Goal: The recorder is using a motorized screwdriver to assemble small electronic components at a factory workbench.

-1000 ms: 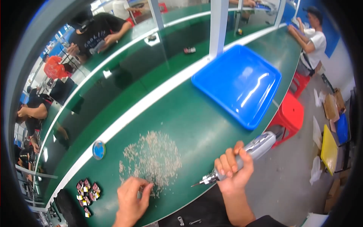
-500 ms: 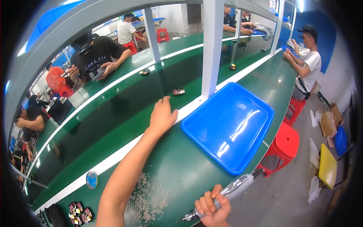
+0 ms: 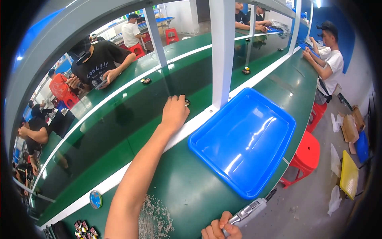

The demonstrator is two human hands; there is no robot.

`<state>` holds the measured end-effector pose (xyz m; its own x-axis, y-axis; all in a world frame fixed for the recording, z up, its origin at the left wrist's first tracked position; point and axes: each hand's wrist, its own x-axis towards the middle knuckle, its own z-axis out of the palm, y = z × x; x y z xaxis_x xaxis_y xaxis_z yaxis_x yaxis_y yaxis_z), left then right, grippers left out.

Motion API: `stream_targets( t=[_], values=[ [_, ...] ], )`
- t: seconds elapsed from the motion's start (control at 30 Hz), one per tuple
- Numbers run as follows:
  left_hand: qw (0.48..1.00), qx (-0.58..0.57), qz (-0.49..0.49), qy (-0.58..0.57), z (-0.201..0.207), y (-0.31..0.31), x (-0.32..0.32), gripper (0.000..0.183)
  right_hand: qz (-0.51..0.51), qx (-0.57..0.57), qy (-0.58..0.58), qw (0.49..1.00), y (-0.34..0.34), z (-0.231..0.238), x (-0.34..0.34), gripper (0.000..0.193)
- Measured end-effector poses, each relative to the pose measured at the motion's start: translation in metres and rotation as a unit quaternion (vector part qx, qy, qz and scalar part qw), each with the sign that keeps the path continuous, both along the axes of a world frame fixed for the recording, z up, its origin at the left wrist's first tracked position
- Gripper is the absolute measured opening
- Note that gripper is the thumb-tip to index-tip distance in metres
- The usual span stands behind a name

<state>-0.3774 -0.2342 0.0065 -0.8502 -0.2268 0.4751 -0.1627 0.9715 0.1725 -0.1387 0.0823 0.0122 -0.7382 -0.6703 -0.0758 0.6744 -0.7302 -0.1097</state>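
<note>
My left hand (image 3: 175, 113) reaches far forward over the dark green conveyor belt (image 3: 119, 131), its fingers closed round a small black part (image 3: 187, 102). Most of that part is hidden by the fingers; only its right end shows. Near the lower edge my right hand (image 3: 223, 228) grips a grey electric screwdriver (image 3: 250, 210), its corded end toward the upper right. The screwdriver's tip is out of view. A blue plastic tray (image 3: 244, 147) lies on the green bench to the right of my left forearm.
Several small screws (image 3: 157, 217) are strewn on the bench beside my forearm. A round blue tin (image 3: 96, 199) and a cluster of small parts (image 3: 84, 230) lie at lower left. A white frame post (image 3: 223, 55) rises behind the tray. A red stool (image 3: 305, 151) stands at right.
My left hand has moved forward and closed on the small part on the belt. My right hand and the screwdriver have sunk lower in view. Another part on the belt has shifted left.
</note>
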Motion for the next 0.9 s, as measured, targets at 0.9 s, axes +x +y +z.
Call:
stream_targets(
  t=[0.9],
  values=[
    [0.942, 0.088, -0.314, -0.078, 0.026, 0.195, 0.306, 0.053, -0.041, 0.060, 0.085, 0.994, 0.043, -0.020, 0.036, 0.015]
  ],
)
